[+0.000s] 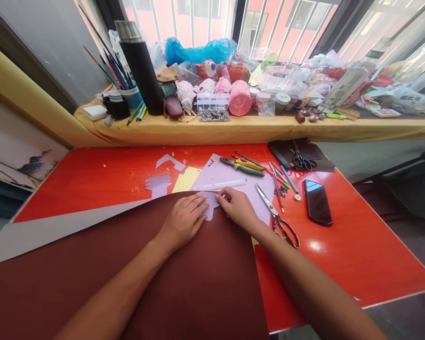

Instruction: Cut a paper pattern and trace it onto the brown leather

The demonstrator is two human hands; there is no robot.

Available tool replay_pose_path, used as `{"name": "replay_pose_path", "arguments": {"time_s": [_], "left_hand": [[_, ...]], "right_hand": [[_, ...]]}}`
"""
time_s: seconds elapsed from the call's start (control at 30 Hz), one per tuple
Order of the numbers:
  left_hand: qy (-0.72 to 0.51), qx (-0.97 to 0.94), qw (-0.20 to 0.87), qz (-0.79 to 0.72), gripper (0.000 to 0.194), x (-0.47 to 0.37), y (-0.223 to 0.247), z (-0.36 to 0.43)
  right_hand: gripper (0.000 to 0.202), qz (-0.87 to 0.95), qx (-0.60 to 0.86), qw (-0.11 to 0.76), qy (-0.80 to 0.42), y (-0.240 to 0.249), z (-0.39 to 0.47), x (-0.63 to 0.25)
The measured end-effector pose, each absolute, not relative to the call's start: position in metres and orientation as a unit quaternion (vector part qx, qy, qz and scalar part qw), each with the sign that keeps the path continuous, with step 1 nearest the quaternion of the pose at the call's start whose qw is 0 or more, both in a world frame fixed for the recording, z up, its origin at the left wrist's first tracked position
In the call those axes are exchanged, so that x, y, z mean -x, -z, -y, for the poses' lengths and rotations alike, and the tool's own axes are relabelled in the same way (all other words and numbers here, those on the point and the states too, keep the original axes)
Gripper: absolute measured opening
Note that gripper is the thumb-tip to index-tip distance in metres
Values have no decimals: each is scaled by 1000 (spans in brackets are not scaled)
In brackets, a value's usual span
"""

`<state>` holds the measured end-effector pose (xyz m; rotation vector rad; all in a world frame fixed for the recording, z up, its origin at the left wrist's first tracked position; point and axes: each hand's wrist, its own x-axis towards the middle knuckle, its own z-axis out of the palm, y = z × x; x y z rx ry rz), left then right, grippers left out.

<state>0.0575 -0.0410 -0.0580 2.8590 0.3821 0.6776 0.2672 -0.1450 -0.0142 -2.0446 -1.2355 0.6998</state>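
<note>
A large dark brown sheet, perhaps leather (198, 274), spreads over the front of the table. On its far edge lies a small lilac paper cutout (208, 208). My left hand (184, 217) rests flat on the cutout's left side with its fingers stretched out. At the right edge of the cutout, the thumb and forefinger of my right hand (235, 205) pinch the paper. Just beyond the sheet are a white ruler (223, 184) and a larger lilac sheet (255, 193). A second lilac cutout (158, 185) lies to the left.
Right of the sheet lie large scissors (276, 217), pliers (244, 166), pencils (276, 186) and a phone (318, 202). Black scissors (303, 159) sit on dark material at the back. A tall black flask (141, 71) and crowded craft items line the window sill (184, 132).
</note>
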Motion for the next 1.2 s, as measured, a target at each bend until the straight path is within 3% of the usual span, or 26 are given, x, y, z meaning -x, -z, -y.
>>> {"name": "replay_pose_path", "arguments": {"time_s": [0.23, 0.53, 0.87, 1.2], "left_hand": [[-192, -970, 85, -118, 37, -60, 60, 41], [-185, -967, 110, -133, 37, -60, 63, 41], [-192, -965, 116, -139, 40, -58, 68, 42], [-183, -972, 67, -135, 40, -58, 64, 42]], "right_hand": [[19, 484, 775, 316, -256, 17, 141, -268], [25, 508, 753, 380, -174, 19, 168, -269], [43, 715, 629, 295, -84, 34, 186, -257], [43, 697, 658, 271, -91, 41, 187, -255]]}}
